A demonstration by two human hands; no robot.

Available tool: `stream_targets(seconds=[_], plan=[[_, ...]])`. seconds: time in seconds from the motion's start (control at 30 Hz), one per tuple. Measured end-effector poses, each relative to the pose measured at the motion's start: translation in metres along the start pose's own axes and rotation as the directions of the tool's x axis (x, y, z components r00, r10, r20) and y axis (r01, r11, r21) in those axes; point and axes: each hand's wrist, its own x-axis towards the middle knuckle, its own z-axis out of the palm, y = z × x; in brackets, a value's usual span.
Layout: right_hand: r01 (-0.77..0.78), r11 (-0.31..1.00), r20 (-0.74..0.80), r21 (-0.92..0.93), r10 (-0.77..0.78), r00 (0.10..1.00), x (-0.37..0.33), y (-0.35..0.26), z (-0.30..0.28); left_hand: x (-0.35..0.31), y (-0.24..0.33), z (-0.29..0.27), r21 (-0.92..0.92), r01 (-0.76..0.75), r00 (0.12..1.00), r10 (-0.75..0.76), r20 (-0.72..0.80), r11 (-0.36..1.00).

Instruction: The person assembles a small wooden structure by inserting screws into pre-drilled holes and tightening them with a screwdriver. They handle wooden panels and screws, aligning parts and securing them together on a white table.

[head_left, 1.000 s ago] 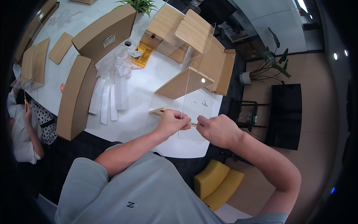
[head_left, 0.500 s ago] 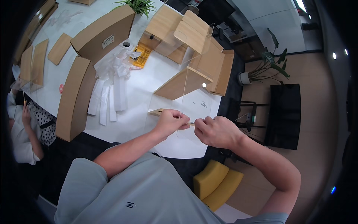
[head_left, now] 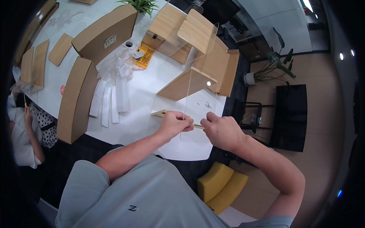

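Observation:
Both my hands meet at the near edge of an upright clear acrylic panel point(head_left: 201, 99). My left hand point(head_left: 175, 122) is closed in a pinch by the panel's edge, around the tip of a thin metal shaft point(head_left: 197, 125). Closed on the other end of that shaft is my right hand point(head_left: 225, 131); any handle is hidden in the fist. Below the shaft runs a pale wooden strip point(head_left: 159, 113), partly covered by my left hand. A larger wooden board point(head_left: 186, 84) stands behind, against the clear panel. Small metal pieces point(head_left: 208, 105) lie on the table beyond my hands.
The white table point(head_left: 148, 131) holds brown cardboard boxes point(head_left: 78, 100), white wrapping strips point(head_left: 122, 93), a yellow tool set point(head_left: 144, 56) and a wooden assembly point(head_left: 167, 26). At the far left another person's hand point(head_left: 27, 116) holds an orange-handled screwdriver. A yellow seat point(head_left: 216, 182) stands near my right.
My right hand has shifted slightly right, and its fingers have turned on the shaft. More of the shaft and strip now shows between my hands. My left hand stays in place.

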Motion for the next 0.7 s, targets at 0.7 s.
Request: stream_targets(seconds=[0.7], plan=[[0.327,0.901,0.038,-0.284,-0.330,0.943,-0.005,0.006,0.005,0.000,0.001,0.004,0.040,-0.001,1.000,0.002,-0.013,0.999]])
